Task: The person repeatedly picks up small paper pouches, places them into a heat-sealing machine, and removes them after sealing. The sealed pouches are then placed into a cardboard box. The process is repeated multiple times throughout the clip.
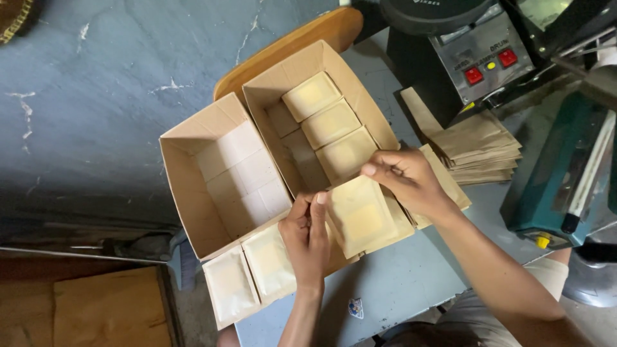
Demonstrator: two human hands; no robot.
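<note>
My left hand (pixel 307 236) and my right hand (pixel 405 178) both grip a tan paper pouch (pixel 363 218) with a clear window showing a pale block inside. The left pinches its near left edge, the right holds its far right corner. It hovers at the front edge of the right cardboard box (pixel 292 74), which holds a row of three similar pouches (pixel 329 122). The left cardboard box (pixel 186 186) holds paler packets (pixel 247 173) along its floor.
Two more window pouches (pixel 250 273) lie on the box flap by my left wrist. A stack of empty tan bags (pixel 479 144) sits on the grey table (pixel 405 283) to the right, beside a green sealing machine (pixel 565 180) and a machine with red buttons (pixel 482 58).
</note>
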